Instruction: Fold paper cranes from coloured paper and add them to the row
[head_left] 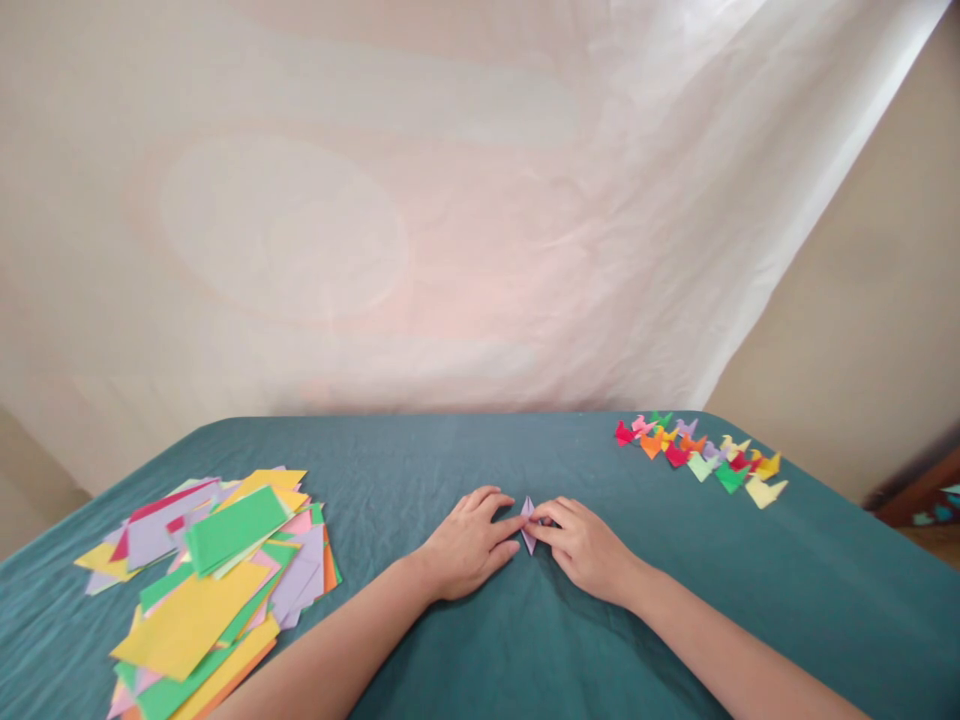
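Note:
A small lilac paper (530,545), folded into a narrow diamond, lies on the green cloth with one point away from me and one towards me. My left hand (466,548) rests on the cloth just left of it, fingers spread, the index fingertip touching the paper's left edge. From the right, my right hand (589,545) has its fingers drawn together at the middle of the diamond, pinching it. Those fingertips cover part of the paper's centre and right side.
Loose paper sheets (195,620) in yellow, green, lilac, pink and orange are heaped at the left. Several folded paper birds (703,465) stand in rows at the back right. Green cloth (420,455) covers the table. A pale curtain (465,230) hangs behind its far edge.

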